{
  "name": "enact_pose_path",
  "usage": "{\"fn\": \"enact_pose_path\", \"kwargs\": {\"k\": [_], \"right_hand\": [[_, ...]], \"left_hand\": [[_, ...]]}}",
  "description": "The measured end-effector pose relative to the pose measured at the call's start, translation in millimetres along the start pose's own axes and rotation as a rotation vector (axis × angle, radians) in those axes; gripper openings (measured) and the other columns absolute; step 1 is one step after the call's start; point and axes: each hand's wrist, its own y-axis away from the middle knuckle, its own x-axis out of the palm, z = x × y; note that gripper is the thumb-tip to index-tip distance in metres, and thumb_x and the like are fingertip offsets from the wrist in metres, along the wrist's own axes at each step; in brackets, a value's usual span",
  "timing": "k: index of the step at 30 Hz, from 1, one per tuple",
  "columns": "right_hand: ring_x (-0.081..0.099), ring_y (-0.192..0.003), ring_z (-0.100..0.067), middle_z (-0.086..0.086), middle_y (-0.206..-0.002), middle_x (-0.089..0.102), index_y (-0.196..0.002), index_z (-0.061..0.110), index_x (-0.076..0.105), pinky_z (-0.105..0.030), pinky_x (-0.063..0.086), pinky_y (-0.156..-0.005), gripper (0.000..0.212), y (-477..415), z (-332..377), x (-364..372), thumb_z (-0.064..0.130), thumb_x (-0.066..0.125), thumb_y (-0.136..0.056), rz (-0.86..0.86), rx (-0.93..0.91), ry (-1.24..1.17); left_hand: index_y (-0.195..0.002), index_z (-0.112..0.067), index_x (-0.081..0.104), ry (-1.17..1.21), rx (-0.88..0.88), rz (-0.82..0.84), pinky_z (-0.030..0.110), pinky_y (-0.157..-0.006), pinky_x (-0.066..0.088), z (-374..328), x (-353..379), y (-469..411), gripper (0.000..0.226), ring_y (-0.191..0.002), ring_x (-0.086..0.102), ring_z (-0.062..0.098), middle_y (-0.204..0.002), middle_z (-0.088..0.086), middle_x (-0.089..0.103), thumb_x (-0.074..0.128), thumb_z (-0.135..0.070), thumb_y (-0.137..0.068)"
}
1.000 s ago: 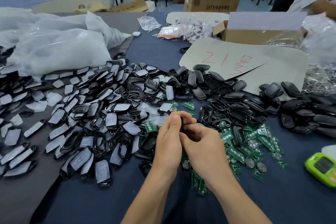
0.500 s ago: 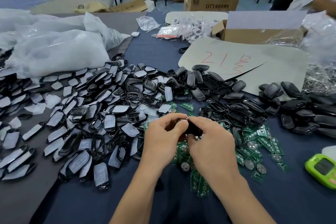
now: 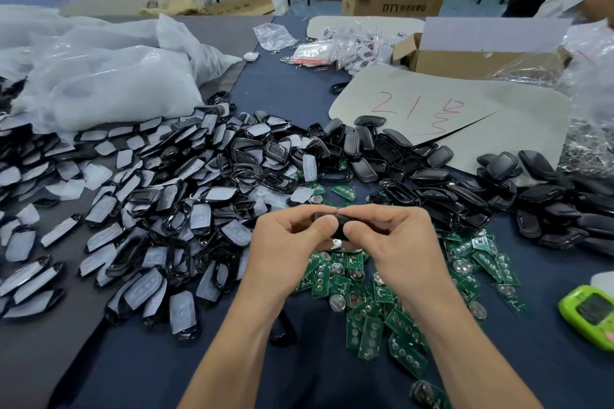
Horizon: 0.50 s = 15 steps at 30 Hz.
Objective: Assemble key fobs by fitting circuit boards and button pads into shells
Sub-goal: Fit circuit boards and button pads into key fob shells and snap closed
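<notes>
While green boards (image 3: 375, 319) lie below, the left hand (image 3: 285, 252) and the right hand (image 3: 395, 249) both pinch one black shell (image 3: 337, 224).

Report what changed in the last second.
The left hand and right hand drew slightly apart from a tight huddle, exposing the black key fob shell they keep pinching, thumbs now on its near face. Nothing was picked up or released. The green circuit boards, shell pile and green device stayed put.
</notes>
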Motion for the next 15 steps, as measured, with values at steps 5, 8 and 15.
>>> {"fn": "enact_pose_path", "kwargs": {"k": [5,8,15], "right_hand": [[0.076,-0.075,-0.010,0.014,-0.080,0.079,-0.091,0.051,0.079,-0.040,0.064,-0.079,0.049,9,5,4,0.002,0.079,-0.085,-0.064,-0.096,0.012],[0.077,-0.079,-0.009,0.016,-0.083,0.079,-0.093,0.047,0.080,-0.037,0.063,-0.079,0.046,14,7,3,0.002,0.080,-0.084,-0.110,-0.152,0.001],[0.077,-0.085,-0.009,0.020,-0.090,0.079,-0.100,0.045,0.080,-0.030,0.062,-0.078,0.031,17,10,1,0.019,0.076,-0.083,-0.163,-0.277,0.017]], "left_hand": [[-0.088,-0.034,0.086,-0.019,0.112,0.016,0.031,-0.073,0.064,-7,-1,3,0.027,-0.079,0.077,0.020,-0.084,0.006,0.081,0.078,-0.008,-0.089],[-0.085,-0.042,0.084,-0.027,0.205,0.005,0.025,-0.067,0.061,-12,2,7,0.026,-0.069,0.074,0.015,-0.078,0.000,0.080,0.077,-0.017,-0.082],[-0.095,-0.036,0.084,-0.016,0.238,0.040,0.042,-0.074,0.063,-17,-1,5,0.019,-0.080,0.073,0.018,-0.087,0.004,0.080,0.079,-0.022,-0.083]]}}
